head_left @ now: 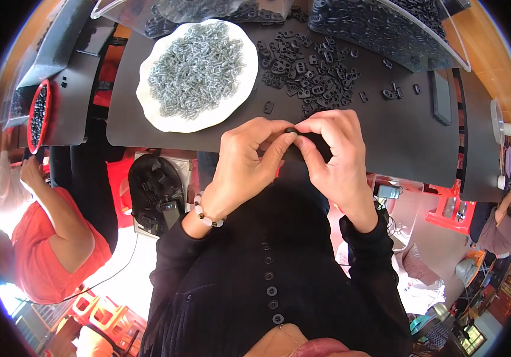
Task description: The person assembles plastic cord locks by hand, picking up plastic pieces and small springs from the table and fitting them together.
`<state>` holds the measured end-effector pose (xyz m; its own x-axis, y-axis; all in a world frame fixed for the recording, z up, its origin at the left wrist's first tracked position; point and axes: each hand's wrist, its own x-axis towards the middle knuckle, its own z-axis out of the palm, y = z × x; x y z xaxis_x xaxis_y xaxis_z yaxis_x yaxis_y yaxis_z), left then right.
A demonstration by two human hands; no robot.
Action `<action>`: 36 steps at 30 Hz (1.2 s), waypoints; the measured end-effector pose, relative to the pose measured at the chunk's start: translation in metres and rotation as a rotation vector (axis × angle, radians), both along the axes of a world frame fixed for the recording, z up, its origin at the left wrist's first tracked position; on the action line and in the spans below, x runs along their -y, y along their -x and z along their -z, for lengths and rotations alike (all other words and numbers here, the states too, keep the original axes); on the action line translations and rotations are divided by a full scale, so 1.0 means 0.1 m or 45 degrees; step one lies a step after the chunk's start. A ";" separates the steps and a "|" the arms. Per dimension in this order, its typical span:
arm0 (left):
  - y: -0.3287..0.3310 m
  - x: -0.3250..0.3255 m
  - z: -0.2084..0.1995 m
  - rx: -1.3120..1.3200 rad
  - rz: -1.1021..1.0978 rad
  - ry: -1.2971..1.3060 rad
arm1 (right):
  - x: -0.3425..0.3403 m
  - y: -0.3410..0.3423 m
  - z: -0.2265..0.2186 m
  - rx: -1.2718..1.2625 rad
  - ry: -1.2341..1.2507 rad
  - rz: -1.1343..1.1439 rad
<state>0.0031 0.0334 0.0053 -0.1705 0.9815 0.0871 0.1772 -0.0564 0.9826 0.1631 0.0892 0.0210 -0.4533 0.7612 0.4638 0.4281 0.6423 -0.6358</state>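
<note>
My left hand [249, 160] and my right hand [340, 156] meet in front of my chest, just over the near table edge. Between their thumbs and forefingers they pinch one small black plastic piece [291, 130], probably part of a cord lock; fingertips cover most of it. Just beyond, a loose heap of black two-holed plastic cord lock pieces [303, 74] lies spread on the dark table [386, 137]. To the left of the heap, a white wavy-rimmed plate [148, 107] is piled with small silvery metal springs [199, 68].
A clear bin [380, 35] full of black pieces stands at the back right, near a dark phone-like slab [440, 98]. At left, a person in red [59, 244] sits by a red bowl [40, 113]. A black bag [155, 190] rests below the table; another person [499, 229] works far right.
</note>
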 end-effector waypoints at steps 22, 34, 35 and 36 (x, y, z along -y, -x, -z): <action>0.08 -0.15 -0.11 -0.745 0.082 -0.066 | -0.37 -0.40 -0.04 0.159 0.050 0.111; 0.20 -0.02 -0.25 -0.600 -0.126 -0.187 | -0.34 -0.27 0.02 0.323 -0.201 0.099; 0.26 -0.01 -0.30 -0.633 -0.214 -0.239 | -0.34 -0.27 0.04 0.289 -0.178 0.124; 0.33 0.00 -0.33 -0.664 -0.301 -0.292 | -0.35 -0.27 0.05 0.256 -0.155 0.150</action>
